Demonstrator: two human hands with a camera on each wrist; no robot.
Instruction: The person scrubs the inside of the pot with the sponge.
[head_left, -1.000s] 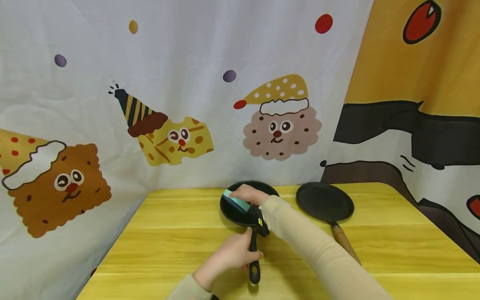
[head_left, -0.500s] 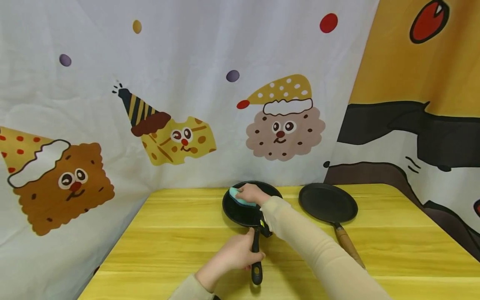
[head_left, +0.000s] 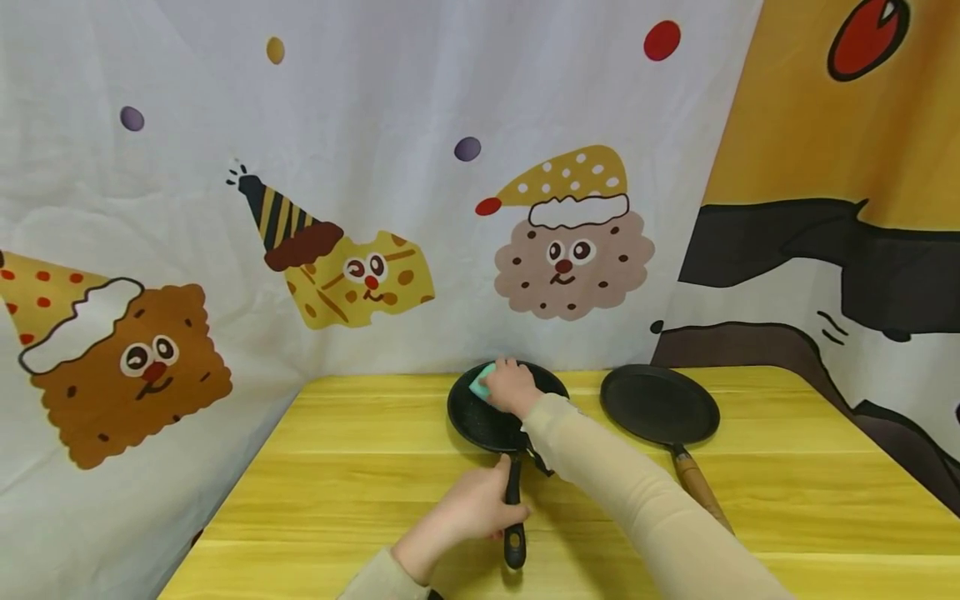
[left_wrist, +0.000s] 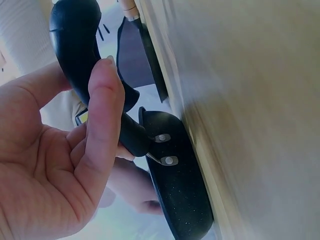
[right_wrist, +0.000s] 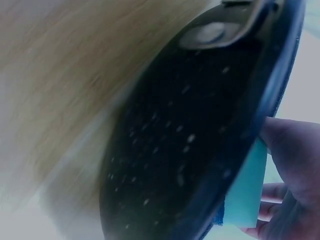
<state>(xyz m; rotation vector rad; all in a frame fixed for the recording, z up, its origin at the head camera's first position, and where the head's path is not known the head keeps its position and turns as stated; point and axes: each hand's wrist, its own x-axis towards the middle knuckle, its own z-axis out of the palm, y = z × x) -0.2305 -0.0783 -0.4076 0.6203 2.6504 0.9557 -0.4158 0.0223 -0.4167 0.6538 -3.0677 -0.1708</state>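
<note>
A black frying pan (head_left: 480,425) stands near the back of the table, its handle pointing toward me. My left hand (head_left: 476,504) grips the black handle (head_left: 514,533), thumb and fingers around it; the left wrist view shows the handle (left_wrist: 77,45) running through the hand (left_wrist: 60,150) to riveted brackets on the pan's side (left_wrist: 175,190). Inside the pan, my right hand (head_left: 512,387) holds a turquoise sponge (head_left: 482,383) at the back left of the bowl. In the right wrist view the sponge (right_wrist: 246,190) shows a dark blue underside, pinched by the right hand (right_wrist: 295,175) beyond the rim.
A flat black pan (head_left: 660,404) with a wooden handle (head_left: 701,487) lies to the right of the frying pan. The yellow wood-grain table (head_left: 337,475) ends at a white curtain (head_left: 375,100) printed with cartoon snacks.
My right hand has swept the sponge toward the back of the pan, turning it as it goes. The left hand keeps its grip on the handle. The head view has shifted slightly.
</note>
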